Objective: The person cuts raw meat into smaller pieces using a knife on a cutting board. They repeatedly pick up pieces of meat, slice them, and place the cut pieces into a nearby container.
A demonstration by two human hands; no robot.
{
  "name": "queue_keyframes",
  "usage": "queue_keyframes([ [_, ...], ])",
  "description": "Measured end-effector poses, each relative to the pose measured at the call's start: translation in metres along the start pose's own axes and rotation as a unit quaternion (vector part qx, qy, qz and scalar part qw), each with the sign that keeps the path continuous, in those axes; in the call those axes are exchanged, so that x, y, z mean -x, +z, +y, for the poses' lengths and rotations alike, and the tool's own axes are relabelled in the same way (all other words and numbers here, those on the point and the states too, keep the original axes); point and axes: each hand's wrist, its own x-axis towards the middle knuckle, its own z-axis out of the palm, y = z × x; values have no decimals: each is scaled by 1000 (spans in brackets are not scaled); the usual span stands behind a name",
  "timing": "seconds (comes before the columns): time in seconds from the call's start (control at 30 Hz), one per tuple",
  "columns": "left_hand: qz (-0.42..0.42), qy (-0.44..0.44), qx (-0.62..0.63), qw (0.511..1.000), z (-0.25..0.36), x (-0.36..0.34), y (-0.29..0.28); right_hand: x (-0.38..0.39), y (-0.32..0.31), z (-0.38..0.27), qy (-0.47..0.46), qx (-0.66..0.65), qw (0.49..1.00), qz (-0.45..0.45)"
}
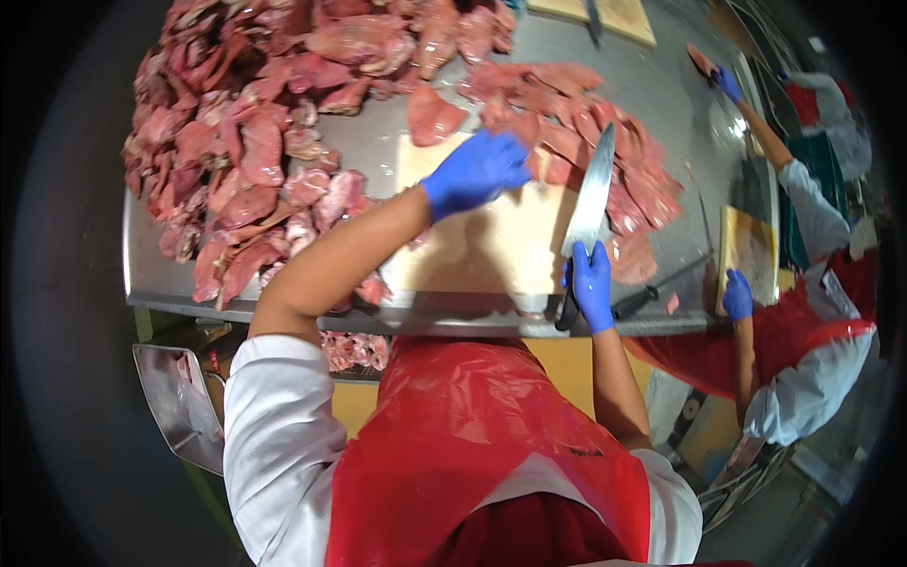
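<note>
My left hand point(475, 170), in a blue glove, reaches over the far edge of a pale cutting board point(491, 250), its fingers curled toward a piece of raw red meat point(435, 116); whether it grips anything I cannot tell. My right hand point(591, 286), also blue-gloved, is closed on the black handle of a large knife point(590, 194) whose wide blade points away from me over the board's right side. Thin slices of meat point(605, 151) lie spread to the right of the board.
A big heap of raw meat pieces point(246, 142) covers the steel table point(680, 104) at left and back. A co-worker in a red apron point(803, 321) stands at right with a second board point(748, 248). A metal tray point(175, 397) hangs at lower left.
</note>
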Motion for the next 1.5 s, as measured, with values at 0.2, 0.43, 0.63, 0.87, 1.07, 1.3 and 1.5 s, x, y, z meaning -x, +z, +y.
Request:
queue_keyframes([
  [0.2, -71, -340, 108, 931, 73, 111, 61, -29, -14, 8, -51, -19, 995, -83],
  [0.43, -204, -451, -163, 853, 130, 84, 79, -29, -6, -18, -162, 279, 946, -12],
  [0.63, -83, -446, -64, 889, 93, 98, 94, 9, 38, -33, -302, 373, 874, -77],
  [0.87, -49, -399, -97, 911, 103, 91, 93, 21, 40, -36, -214, 549, 804, -84],
  [1.07, -316, -471, -31, 823, 82, 48, 81, 29, 46, -40, -195, 571, 795, -60],
  [1.3, -240, -433, 8, 869, 79, 74, 97, 72, 22, -26, -145, 573, 803, -77],
  [1.5, -254, -453, 108, 848, 51, 74, 85, -13, 51, 0, -205, 509, 835, -41],
])
